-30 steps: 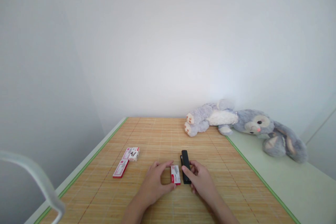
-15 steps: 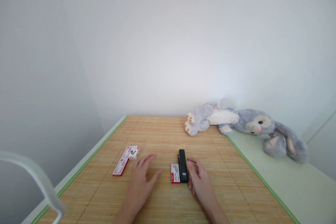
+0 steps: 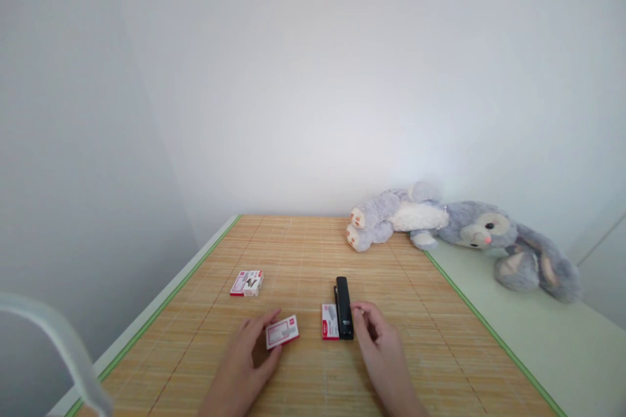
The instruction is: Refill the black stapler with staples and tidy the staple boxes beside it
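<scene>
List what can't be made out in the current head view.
All in the head view:
Fine print on the held box: too small to read.
Its underside: hidden by its own top; whether it touches the mat under the left hand is unclear.
Right hand's lower fingers: partly hidden by that hand; contact with the stapler unclear.
White curved object: cut off by the left and bottom edges.

soft diffuse light | back wall [image 3: 362, 117] palest near centre | left wall [image 3: 73, 163] greyer | fine detail soft
</scene>
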Demonstrator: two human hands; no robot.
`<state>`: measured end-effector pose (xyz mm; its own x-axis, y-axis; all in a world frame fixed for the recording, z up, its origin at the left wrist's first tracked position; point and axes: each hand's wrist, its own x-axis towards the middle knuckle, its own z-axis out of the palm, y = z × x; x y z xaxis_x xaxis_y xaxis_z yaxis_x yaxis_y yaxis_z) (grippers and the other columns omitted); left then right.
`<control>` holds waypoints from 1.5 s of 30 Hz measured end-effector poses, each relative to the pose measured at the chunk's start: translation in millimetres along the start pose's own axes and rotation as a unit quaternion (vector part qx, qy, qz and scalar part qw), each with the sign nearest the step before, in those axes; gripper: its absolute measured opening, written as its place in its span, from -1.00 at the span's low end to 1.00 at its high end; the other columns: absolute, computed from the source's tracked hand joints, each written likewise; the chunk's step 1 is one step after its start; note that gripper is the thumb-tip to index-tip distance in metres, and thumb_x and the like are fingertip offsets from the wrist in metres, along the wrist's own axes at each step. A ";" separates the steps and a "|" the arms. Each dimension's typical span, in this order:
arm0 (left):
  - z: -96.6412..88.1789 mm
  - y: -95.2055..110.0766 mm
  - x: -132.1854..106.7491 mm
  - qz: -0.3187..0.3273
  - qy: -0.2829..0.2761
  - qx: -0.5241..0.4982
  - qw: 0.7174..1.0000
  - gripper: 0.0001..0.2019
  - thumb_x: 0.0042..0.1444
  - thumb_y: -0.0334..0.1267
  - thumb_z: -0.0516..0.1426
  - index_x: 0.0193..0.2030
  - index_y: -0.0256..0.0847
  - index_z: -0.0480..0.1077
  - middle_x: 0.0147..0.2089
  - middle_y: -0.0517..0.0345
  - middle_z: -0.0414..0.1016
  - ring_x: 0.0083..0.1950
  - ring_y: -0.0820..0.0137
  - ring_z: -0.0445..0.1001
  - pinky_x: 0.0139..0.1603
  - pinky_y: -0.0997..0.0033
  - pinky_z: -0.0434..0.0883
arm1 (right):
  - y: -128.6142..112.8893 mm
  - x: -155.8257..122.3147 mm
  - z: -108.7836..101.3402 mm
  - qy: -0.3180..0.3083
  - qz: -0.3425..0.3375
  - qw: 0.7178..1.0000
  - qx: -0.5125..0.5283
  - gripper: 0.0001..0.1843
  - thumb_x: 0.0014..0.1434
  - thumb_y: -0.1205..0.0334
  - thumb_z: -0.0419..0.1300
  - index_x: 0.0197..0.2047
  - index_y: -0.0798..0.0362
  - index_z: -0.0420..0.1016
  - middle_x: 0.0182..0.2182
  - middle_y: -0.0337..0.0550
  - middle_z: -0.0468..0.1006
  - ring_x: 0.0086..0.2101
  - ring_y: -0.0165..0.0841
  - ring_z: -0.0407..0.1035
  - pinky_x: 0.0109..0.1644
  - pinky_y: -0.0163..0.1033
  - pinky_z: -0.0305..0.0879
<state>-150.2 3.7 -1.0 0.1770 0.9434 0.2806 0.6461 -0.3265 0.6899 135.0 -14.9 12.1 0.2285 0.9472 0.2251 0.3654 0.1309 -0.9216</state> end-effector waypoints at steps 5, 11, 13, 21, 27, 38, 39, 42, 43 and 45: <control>24.1 37.4 -5.8 0.061 -0.061 -0.092 0.992 -0.47 0.14 -0.25 0.21 0.27 0.12 0.36 0.23 0.12 0.48 0.24 0.17 0.43 0.31 0.06 0.36 | -7.5 -25.9 6.4 -0.155 0.050 0.986 0.032 -0.43 0.28 -0.31 0.07 -0.24 0.03 0.58 -0.54 -0.22 0.46 -0.52 -0.37 0.28 -0.45 -0.31 0.14; 40.2 61.8 -0.9 0.083 -0.110 -0.099 0.986 -0.43 0.03 -0.35 0.24 0.22 0.11 0.41 0.12 0.11 0.53 0.16 0.18 0.44 0.23 0.15 0.39 | 17.9 -26.2 2.8 -0.199 0.176 0.958 0.109 -0.34 0.11 -0.45 0.13 -0.32 0.07 0.49 -0.75 -0.44 0.19 -0.71 -0.52 -0.03 -0.62 -0.37 -0.14; 43.4 67.6 0.1 0.086 -0.118 -0.097 0.985 -0.42 0.00 -0.37 0.24 0.21 0.09 0.41 0.08 0.11 0.54 0.13 0.20 0.45 0.20 0.18 0.38 | 20.5 -24.5 -0.5 -0.213 0.197 0.950 0.113 -0.35 0.07 -0.46 0.15 -0.33 0.05 0.45 -0.76 -0.47 0.18 -0.74 -0.54 -0.07 -0.65 -0.38 -0.18; 38.7 78.1 3.3 0.095 -0.105 -0.099 0.985 -0.45 -0.01 -0.42 0.17 0.15 0.06 0.42 0.05 0.11 0.50 0.10 0.22 0.44 0.15 0.21 0.40 | 10.2 -25.7 -4.2 -0.193 0.204 0.956 0.087 -0.39 0.06 -0.45 0.13 -0.35 -0.01 0.33 -0.76 -0.47 0.21 -0.75 -0.54 -0.03 -0.66 -0.39 -0.15; 42.9 69.8 28.6 0.035 0.004 -0.080 0.996 -0.52 0.09 -0.34 0.11 0.18 -0.03 0.39 0.05 0.08 0.48 0.06 0.23 0.48 0.15 0.19 0.41 | 19.0 -29.5 -2.8 -0.176 0.196 0.960 0.094 -0.36 0.10 -0.49 0.07 -0.26 -0.03 0.30 -0.74 -0.46 0.27 -0.78 -0.54 -0.03 -0.71 -0.39 -0.21; 66.1 85.4 52.9 0.026 0.023 0.022 0.999 -0.58 0.08 0.12 0.26 -0.01 -0.04 0.42 -0.06 0.09 0.55 -0.02 0.18 0.52 0.00 0.21 0.41 | 23.2 -33.2 1.1 -0.151 0.163 0.970 0.100 -0.39 0.16 -0.46 0.06 -0.33 -0.03 0.30 -0.74 -0.45 0.25 -0.77 -0.52 0.00 -0.69 -0.38 -0.14; 65.1 82.1 52.1 0.023 0.011 0.001 1.000 -0.50 0.04 0.13 0.29 0.07 -0.03 0.41 0.01 0.08 0.54 0.02 0.17 0.52 0.05 0.19 0.41 | 22.0 -33.3 0.8 -0.151 0.164 0.970 0.099 -0.40 0.16 -0.46 0.06 -0.33 -0.03 0.30 -0.74 -0.45 0.26 -0.77 -0.52 0.00 -0.69 -0.38 -0.14; 56.2 65.7 50.6 0.034 -0.015 -0.050 0.998 -0.30 -0.01 0.06 0.34 0.27 -0.01 0.32 0.18 0.02 0.47 0.16 0.15 0.46 0.21 0.12 0.37 | 19.7 -33.6 -0.1 -0.160 0.160 0.969 0.097 -0.41 0.18 -0.44 0.05 -0.33 -0.02 0.30 -0.73 -0.44 0.27 -0.77 -0.53 0.03 -0.68 -0.38 -0.12; 51.7 58.7 50.8 0.045 -0.027 -0.056 0.997 -0.26 -0.04 0.02 0.37 0.30 0.00 0.30 0.22 0.00 0.43 0.22 0.14 0.42 0.26 0.10 0.34 | 19.4 -33.7 -0.2 -0.161 0.159 0.969 0.098 -0.40 0.18 -0.44 0.05 -0.33 -0.02 0.30 -0.73 -0.44 0.27 -0.77 -0.53 0.02 -0.68 -0.38 -0.12; 41.8 43.8 52.1 0.070 -0.065 -0.054 0.994 -0.16 -0.13 -0.02 0.42 0.33 0.02 0.28 0.30 -0.01 0.36 0.32 0.09 0.31 0.36 0.03 0.26 | 19.7 -33.6 -0.2 -0.161 0.158 0.969 0.100 -0.40 0.17 -0.45 0.05 -0.32 -0.01 0.31 -0.73 -0.44 0.27 -0.77 -0.54 0.01 -0.68 -0.39 -0.13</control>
<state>-81.5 41.1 15.9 0.3592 0.8853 0.2953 0.5265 -0.4534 0.7192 134.7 -44.2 -13.6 -0.0055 0.9872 -0.1594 0.1327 -0.1572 -0.9786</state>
